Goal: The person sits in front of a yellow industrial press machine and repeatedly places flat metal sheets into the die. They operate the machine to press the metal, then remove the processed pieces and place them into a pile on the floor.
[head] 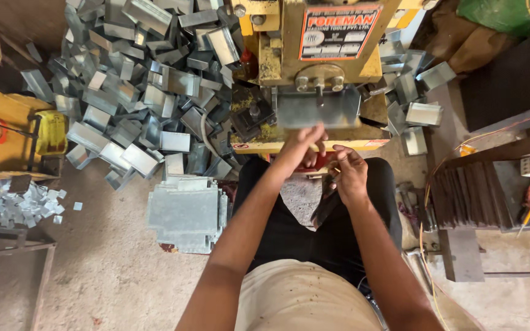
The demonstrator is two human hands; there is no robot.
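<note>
While the person sits before the yellow press machine (332,37), both hands work at its front edge.

The left hand (305,142) reaches up to the bent grey metal sheet (318,109) at twelve o'clock, fingertips touching its lower edge; motion blur hides its grip. The right hand (349,175), just beside at three o'clock, is loosely curled, holding nothing visible. Flat blanks (185,211) lie at nine o'clock on the floor, below the heap of bent pieces (142,79).

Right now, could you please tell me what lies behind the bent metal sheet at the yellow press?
Behind the bent metal sheet shows the yellow press with bolts just above the sheet's edge. The sheet covers the tooling behind it. The left hand reaches up to its lower edge.
</note>
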